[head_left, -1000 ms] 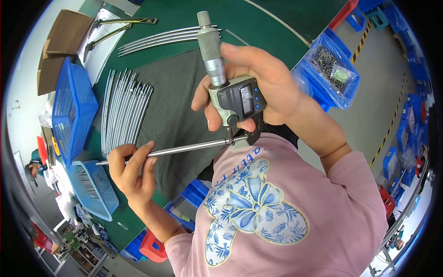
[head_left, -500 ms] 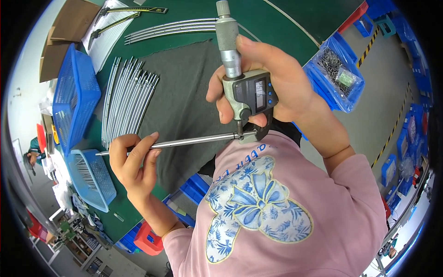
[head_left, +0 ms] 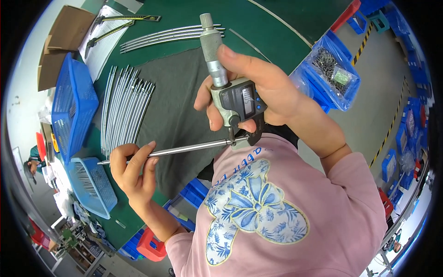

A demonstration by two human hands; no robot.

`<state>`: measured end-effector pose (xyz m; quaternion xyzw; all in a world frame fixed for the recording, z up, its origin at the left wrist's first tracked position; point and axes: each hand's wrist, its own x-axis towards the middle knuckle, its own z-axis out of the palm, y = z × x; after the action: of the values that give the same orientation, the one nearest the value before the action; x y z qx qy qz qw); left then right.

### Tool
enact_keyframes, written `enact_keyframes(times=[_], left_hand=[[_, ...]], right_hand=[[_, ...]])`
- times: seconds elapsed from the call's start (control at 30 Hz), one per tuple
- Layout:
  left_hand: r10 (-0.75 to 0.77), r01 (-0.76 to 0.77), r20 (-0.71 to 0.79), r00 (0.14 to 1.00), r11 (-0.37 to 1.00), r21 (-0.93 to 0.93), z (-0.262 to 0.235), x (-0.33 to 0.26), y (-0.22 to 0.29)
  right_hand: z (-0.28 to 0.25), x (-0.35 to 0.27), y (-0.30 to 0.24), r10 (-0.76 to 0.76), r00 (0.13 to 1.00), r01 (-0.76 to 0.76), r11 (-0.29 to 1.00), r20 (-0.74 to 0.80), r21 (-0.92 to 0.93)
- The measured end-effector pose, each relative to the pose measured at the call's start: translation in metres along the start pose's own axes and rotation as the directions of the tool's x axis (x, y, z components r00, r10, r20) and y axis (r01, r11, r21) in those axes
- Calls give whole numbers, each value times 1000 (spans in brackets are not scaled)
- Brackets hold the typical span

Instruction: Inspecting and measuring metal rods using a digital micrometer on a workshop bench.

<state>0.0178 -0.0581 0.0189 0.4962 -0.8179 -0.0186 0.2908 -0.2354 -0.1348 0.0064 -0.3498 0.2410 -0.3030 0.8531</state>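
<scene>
In my right hand (head_left: 270, 87) is a digital micrometer (head_left: 235, 99), its ridged barrel pointing up and away and its small screen facing me. My thumb rests along the barrel, with the fingers wrapped round the frame. A thin steel rod (head_left: 191, 147) has its right end between the micrometer's jaws; whether both jaws touch it I cannot tell. Toward its left end, my left hand (head_left: 134, 173) pinches the rod between thumb and fingers, and the pointed tip sticks out beyond. Behind lies a row of similar rods (head_left: 125, 108) on a dark grey cloth (head_left: 177, 87).
More rods (head_left: 161, 37) lie at the far side of the green table (head_left: 184, 10). Two calipers (head_left: 122, 18) rest on paper. Left stand a blue basket (head_left: 74, 106) and a light blue basket (head_left: 105, 194) holding thin parts. At right, a blue bin (head_left: 348, 94) contains metal pieces.
The micrometer and my right hand have shifted slightly left and down in view, the barrel leaning further left. The rod's right end stays at the jaws, and my left hand keeps its pinch.
</scene>
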Motion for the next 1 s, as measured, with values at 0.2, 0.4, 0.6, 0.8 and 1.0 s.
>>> enact_keyframes(times=[0.2,0.4,0.6,0.8,1.0], left_hand=[[-14,14,-10,1000,1000,9,3,-3,2],[-128,128,-52,990,992,-6,13,-14,10],[-181,186,-53,982,976,113,46,-29,38],[-303,319,-140,943,942,106,82,-34,59],[-339,355,-132,932,926,130,100,-36,59]], right_hand=[[-3,1,-2,51,999,-50,999,-5,21],[-38,17,-33,103,988,-122,976,-111,-183],[-116,55,-70,-260,818,-251,641,-513,-725],[-124,69,-73,-413,805,-417,115,-426,-901],[-133,64,-63,-736,677,-404,-386,13,-829]])
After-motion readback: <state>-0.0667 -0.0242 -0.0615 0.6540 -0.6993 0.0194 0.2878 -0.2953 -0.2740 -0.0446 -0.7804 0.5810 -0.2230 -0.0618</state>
